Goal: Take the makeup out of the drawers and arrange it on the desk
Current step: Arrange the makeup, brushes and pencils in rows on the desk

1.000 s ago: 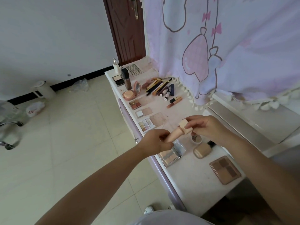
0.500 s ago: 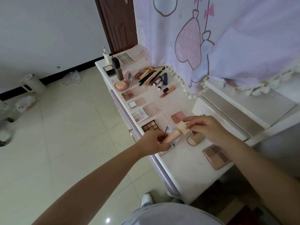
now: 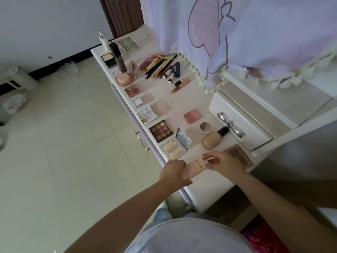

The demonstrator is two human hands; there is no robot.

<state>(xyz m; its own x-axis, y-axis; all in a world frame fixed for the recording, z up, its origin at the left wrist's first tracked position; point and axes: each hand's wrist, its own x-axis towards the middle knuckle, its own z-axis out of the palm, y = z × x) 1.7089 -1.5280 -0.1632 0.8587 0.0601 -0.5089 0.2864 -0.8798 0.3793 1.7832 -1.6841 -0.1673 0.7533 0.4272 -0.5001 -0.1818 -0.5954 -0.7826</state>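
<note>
Held in 2 grips over the near end of the bench (image 3: 209,190): a peach-pink makeup tube (image 3: 192,168), lying roughly level between the hands and above the bench's front edge. Left hand (image 3: 173,173) wrapped around the tube's lower body, fingers curled closed on it, so that end is hidden inside the fist. Right hand (image 3: 221,164) pinching the paler cap end (image 3: 202,162) between thumb and fingertips, curled closed on it; whether the cap is being twisted or only steadied cannot be told. Likely light and easy to carry in 1 hand; body probably soft plastic that gives under a squeeze, so a firm grip near the cap could push product out if the cap is loose. Smooth surface, possibly a little slippery; not fragile the way the glass-looking foundation bottle (image 3: 212,138) close beyond the hands may be. Best taken around the middle of the body, with the stiffer cap pinched only for turning or guiding. Free bench surface lies directly below and toward the person; a brown palette (image 3: 240,155) sits just beyond the right hand, and an open mirrored palette (image 3: 175,147) just beyond the left.
</note>
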